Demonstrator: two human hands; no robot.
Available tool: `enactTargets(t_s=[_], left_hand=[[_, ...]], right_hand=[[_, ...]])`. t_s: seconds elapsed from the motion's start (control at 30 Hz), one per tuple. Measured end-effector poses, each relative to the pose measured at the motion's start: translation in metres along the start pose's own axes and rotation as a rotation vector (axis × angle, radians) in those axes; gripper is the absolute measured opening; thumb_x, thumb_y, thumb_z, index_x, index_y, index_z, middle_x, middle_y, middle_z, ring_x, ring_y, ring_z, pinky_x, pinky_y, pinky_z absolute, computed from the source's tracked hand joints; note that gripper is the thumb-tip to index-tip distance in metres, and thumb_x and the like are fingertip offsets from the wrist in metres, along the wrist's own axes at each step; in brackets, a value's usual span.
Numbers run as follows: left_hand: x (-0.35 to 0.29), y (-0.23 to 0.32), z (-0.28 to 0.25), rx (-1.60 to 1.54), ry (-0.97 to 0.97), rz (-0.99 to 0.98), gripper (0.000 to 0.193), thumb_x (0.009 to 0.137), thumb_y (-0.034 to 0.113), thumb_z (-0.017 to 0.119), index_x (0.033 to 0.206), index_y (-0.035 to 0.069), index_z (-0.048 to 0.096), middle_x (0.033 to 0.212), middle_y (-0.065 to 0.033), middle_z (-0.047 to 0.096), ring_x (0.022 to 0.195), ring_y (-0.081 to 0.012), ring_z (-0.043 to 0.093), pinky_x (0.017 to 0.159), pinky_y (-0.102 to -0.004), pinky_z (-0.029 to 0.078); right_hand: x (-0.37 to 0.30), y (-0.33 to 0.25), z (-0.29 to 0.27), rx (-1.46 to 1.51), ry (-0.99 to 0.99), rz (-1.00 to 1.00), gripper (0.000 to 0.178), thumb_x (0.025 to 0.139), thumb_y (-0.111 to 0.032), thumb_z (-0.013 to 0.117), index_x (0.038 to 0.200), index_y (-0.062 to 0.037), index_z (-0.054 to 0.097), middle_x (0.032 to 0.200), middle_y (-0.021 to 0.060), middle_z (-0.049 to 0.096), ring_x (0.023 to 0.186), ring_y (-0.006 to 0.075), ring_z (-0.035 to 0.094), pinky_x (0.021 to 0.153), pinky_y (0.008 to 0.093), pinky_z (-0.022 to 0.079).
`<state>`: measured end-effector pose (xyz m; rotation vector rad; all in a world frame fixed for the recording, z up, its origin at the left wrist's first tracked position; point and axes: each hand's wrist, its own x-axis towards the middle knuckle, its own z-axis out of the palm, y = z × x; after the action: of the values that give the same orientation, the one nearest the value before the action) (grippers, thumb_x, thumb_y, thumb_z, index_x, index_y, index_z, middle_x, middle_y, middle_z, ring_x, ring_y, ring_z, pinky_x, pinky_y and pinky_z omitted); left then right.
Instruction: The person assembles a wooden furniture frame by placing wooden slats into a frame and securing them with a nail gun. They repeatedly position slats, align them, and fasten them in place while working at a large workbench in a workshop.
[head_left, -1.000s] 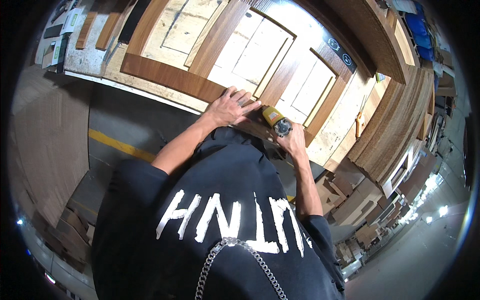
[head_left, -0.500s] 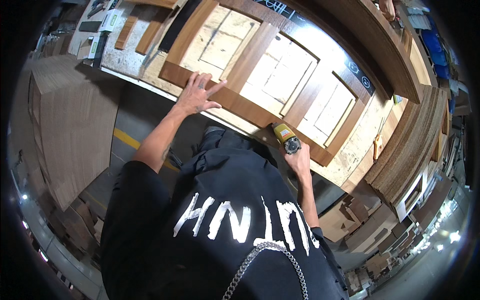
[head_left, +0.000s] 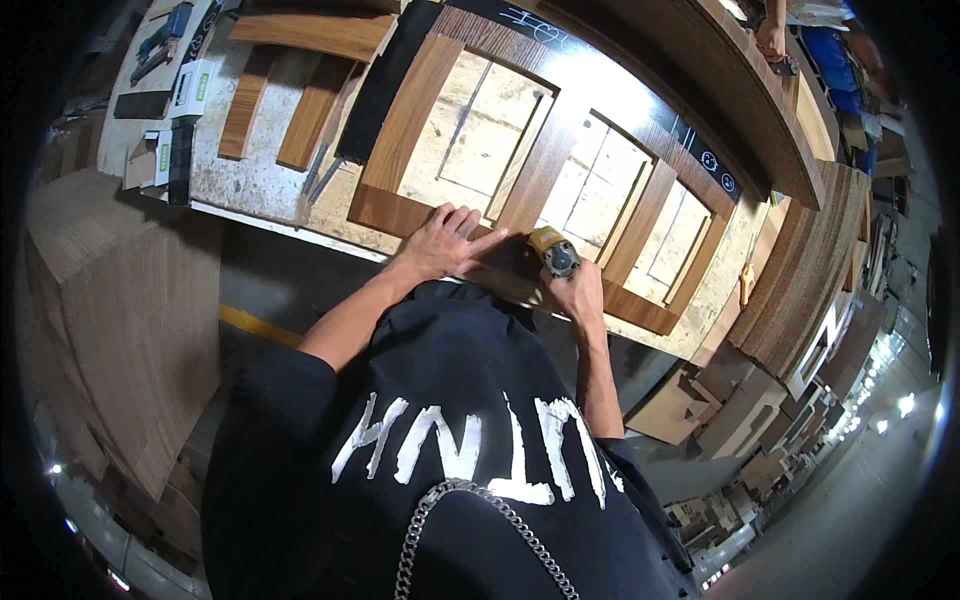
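Note:
A brown wood-grain frame (head_left: 545, 165) with three openings lies flat on the workbench. My left hand (head_left: 443, 243) rests on its near rail, fingers spread, with the forefinger stretched toward the tool. My right hand (head_left: 576, 288) is wrapped round a yellow nail gun (head_left: 552, 246) with a round dark-grey cap. The gun stands over the near rail, close to the foot of a divider between two openings. Its nose is hidden, so I cannot tell whether it touches the wood.
Loose wooden strips (head_left: 246, 105) lie on the bench's left part, beside small boxes (head_left: 190, 88). A long brown panel (head_left: 740, 80) stands along the far side. Stacked boards (head_left: 815, 265) are at right, another tall stack (head_left: 125, 300) at left. Orange-handled pliers (head_left: 746, 284) lie at the right.
Along the near rail, my right hand has carried the nail gun leftward. My left hand has shifted right, closer to the gun. The whole view has turned a little.

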<state>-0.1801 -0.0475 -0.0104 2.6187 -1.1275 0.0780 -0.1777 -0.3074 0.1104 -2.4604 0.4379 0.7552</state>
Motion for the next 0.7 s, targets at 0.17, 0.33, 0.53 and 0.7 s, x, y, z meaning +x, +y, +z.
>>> enactTargets(t_s=[0.17,0.33,0.53,0.7], left_hand=[[-0.003,-0.003,0.003,-0.051,0.010,-0.002,0.086,0.085,0.061,0.071,0.159,0.028,0.040,0.129,-0.0161,0.052,0.122,-0.0331,0.046,0.107,-0.0524,0.035],[-0.002,-0.003,-0.003,-0.077,0.010,-0.017,0.086,0.084,0.058,0.073,0.157,0.024,0.043,0.129,-0.0145,0.052,0.122,-0.0328,0.045,0.108,-0.0519,0.034],[-0.003,-0.002,0.000,-0.109,-0.015,-0.037,0.088,0.082,0.054,0.077,0.158,0.028,0.041,0.132,-0.0149,0.049,0.124,-0.0339,0.044,0.109,-0.0529,0.033],[-0.002,-0.001,0.001,-0.098,0.004,-0.036,0.088,0.081,0.054,0.078,0.157,0.029,0.042,0.132,-0.0138,0.050,0.124,-0.0327,0.045,0.108,-0.0509,0.034]], right_hand=[[-0.003,0.004,-0.007,0.044,-0.051,-0.028,0.040,0.075,-0.018,0.079,0.107,0.0046,0.073,0.090,0.0254,0.074,0.088,0.0388,0.074,0.078,0.0426,0.057],[-0.018,0.011,-0.011,0.020,-0.078,-0.250,0.039,0.072,-0.011,0.075,0.109,0.0008,0.071,0.087,0.0250,0.072,0.084,0.0422,0.071,0.078,0.0431,0.055],[-0.013,0.012,0.000,-0.101,-0.122,-0.295,0.048,0.075,-0.016,0.079,0.120,-0.0003,0.070,0.093,0.0226,0.074,0.085,0.0391,0.072,0.081,0.0401,0.056],[-0.011,0.008,-0.001,-0.091,-0.124,-0.228,0.042,0.077,-0.018,0.079,0.114,0.0001,0.072,0.093,0.0217,0.075,0.085,0.0379,0.072,0.080,0.0406,0.056]])
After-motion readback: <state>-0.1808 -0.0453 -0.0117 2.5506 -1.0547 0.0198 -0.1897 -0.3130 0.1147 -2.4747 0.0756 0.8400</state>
